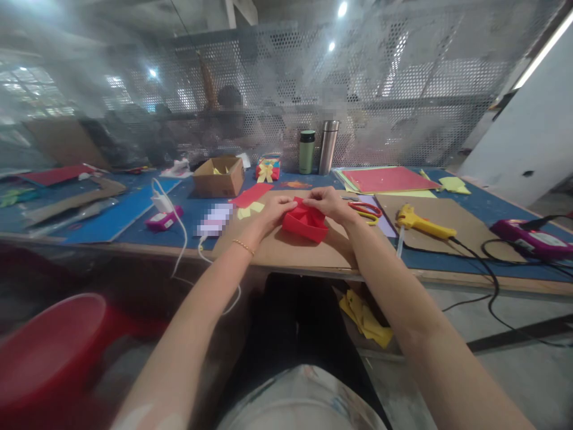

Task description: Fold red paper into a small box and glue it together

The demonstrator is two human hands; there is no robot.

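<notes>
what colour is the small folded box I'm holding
The folded box is red, shown in the head view.

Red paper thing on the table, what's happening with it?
A person is holding an open red paper box over a sheet of cardboard. The left hand and the right hand both pinch its far edge, close together. A yellow glue gun lies off to the right, in neither hand. Farther back sits a small box with a yellow bow.

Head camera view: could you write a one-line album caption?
Left hand and right hand hold a red paper box over brown cardboard, a yellow glue gun lying to the right.
</notes>
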